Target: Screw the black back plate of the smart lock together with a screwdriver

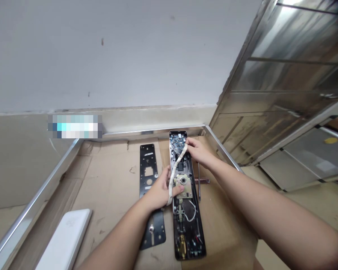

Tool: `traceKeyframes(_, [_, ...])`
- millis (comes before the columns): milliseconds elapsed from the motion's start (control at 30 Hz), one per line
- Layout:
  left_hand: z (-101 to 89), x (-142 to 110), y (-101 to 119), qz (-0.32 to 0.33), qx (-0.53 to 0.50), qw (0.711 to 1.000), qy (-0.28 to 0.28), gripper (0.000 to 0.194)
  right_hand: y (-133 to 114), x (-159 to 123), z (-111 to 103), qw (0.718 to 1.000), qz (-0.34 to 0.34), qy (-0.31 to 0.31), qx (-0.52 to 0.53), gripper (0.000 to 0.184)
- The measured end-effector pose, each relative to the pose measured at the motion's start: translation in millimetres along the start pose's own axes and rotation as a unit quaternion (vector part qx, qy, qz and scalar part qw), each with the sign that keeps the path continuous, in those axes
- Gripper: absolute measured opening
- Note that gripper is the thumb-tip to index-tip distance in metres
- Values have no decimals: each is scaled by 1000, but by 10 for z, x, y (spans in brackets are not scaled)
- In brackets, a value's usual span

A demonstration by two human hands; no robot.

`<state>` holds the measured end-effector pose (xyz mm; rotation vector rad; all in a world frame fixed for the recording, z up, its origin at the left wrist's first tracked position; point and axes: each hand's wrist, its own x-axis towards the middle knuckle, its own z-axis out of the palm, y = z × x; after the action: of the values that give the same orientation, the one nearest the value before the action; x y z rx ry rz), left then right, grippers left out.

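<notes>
Pale wall [115, 56] behind a metal-edged table [223, 150], an open case [190, 232] under two hands

Wall fills the upper part of the view, with a few dark marks on it. To its right stands a shiny, scuffed metal door [281, 71], and below that, beyond the table, a grey panel [301, 167] in a metal frame. Cardboard [109, 180] covers the tabletop, browner at the right.

On it, right of the middle, lies the long black case, its inside facing up and its far end near the table's back edge. A white box [66, 236] rests at the near left. Between the two is a flat black plate [143, 180] with cutouts, partly hidden by the left hand [159, 193]. That hand grips the case's left side, thumb on the square plate [187, 192] inside. The right hand [198, 152] is at the far end, fingers bent in and pinching the upper end of a white strip [175, 170], beside the blue circuit board [178, 141]. The strip slants down from there over the case to the left hand.

Just right of the case, a thin rod [199, 189] crosses a short brown bar [205, 180]. Nearer, inside the case, are a brass part [182, 245] and a curved white wire [192, 219].
</notes>
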<state>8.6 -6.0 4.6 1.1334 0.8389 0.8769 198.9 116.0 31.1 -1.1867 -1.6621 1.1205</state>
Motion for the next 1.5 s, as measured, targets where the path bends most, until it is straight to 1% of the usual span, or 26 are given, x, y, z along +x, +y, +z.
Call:
traceKeyframes(333, [14,9,4,-6,-6,1000,-1,90,36,13,4,1000,-7,-5,21,20])
traceKeyframes(533, [17,-3,24,-6,-7,1000,2,83,35,11,17,1000,-7,-1,23,17])
traceKeyframes(667, [10,-1,34,-3,0,1000,6,82,25,14,24,1000,-13,1,23,16])
traceKeyframes(933, [4,11,-12,6,7,1000,5,80,10,3,30,1000,-15,0,13,11])
traceKeyframes(1167, [19,12,21,7,3,1000,3,77,-45,-12,-45,1000,-8,-23,-17,8])
traceKeyframes(1333, [-4,39,-63,30,14,999,-8,78,-61,-42,-138,998,-16,-47,-47,17])
traceKeyframes(1500, [-37,55,-149,48,15,999,-18,75,-14,-25,-157,996,-20,-49,-76,19])
